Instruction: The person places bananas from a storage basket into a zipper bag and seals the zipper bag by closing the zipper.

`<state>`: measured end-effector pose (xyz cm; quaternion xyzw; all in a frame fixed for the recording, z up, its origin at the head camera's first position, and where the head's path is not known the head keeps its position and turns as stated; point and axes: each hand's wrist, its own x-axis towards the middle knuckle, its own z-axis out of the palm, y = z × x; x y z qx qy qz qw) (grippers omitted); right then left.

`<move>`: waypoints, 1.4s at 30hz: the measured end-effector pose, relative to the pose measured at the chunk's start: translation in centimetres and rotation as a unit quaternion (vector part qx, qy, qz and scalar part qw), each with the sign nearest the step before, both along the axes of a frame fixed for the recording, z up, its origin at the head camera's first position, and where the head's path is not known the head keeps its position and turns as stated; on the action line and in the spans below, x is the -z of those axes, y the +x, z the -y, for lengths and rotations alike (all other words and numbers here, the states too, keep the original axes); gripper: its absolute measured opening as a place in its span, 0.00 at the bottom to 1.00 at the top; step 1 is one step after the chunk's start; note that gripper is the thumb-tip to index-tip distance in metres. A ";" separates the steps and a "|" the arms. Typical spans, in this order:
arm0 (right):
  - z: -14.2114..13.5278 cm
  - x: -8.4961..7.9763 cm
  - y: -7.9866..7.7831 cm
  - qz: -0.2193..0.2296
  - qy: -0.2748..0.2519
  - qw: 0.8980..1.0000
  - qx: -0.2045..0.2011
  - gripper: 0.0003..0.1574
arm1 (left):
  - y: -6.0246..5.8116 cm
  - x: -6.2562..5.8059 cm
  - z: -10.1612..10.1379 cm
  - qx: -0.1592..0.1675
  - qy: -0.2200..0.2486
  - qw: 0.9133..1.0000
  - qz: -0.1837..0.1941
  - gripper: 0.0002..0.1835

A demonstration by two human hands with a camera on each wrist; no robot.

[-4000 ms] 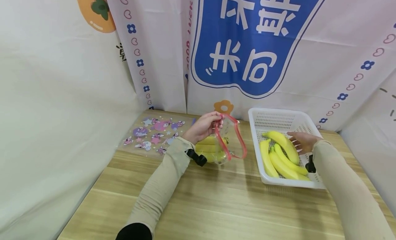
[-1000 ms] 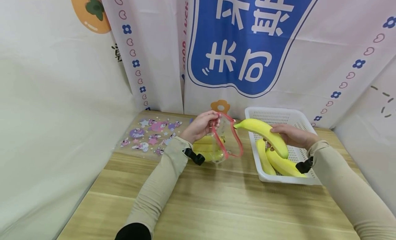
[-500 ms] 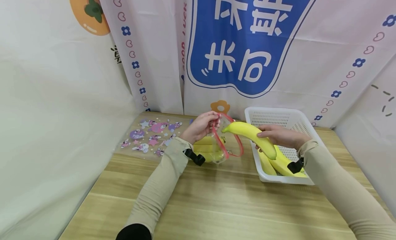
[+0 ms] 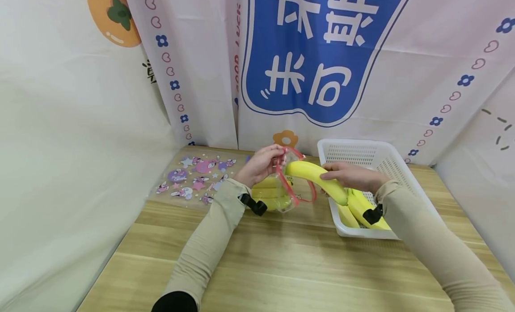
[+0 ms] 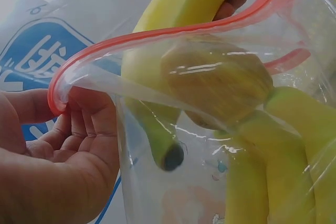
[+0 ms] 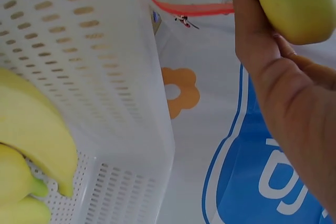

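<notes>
My left hand (image 4: 260,166) pinches the red-edged rim of a clear zip bag (image 5: 152,38) and keeps its mouth spread. Several bananas (image 5: 286,150) lie inside the bag, joined at a brownish crown. My right hand (image 4: 356,175) grips a single banana (image 4: 315,174) near its rear end. In the left wrist view that banana's stem end, dark at the tip (image 5: 173,156), is within the bag, beside the other bananas. The right wrist view shows the blunt end of the held banana (image 6: 299,9) against my fingers.
A white perforated basket (image 4: 329,150) stands at the right with several bananas (image 4: 362,209) in it. At the back left, a flat clear bag (image 4: 201,178) with pink and purple cartoon prints lies on the wooden table (image 4: 257,267). A printed cloth (image 4: 362,120) hangs behind.
My right hand has lifted a banana from the basket and carried it left, its stem end passing into the bag's mouth. The left hand has stayed at the bag's rim.
</notes>
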<state>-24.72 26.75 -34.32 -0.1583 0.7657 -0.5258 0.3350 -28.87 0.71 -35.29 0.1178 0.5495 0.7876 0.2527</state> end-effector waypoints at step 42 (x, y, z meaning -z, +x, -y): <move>3.5 1.4 0.7 -0.102 0.010 0.995 -0.002 0.31 | 0.1 -0.4 -0.1 -0.008 -0.006 1.000 -0.006 0.07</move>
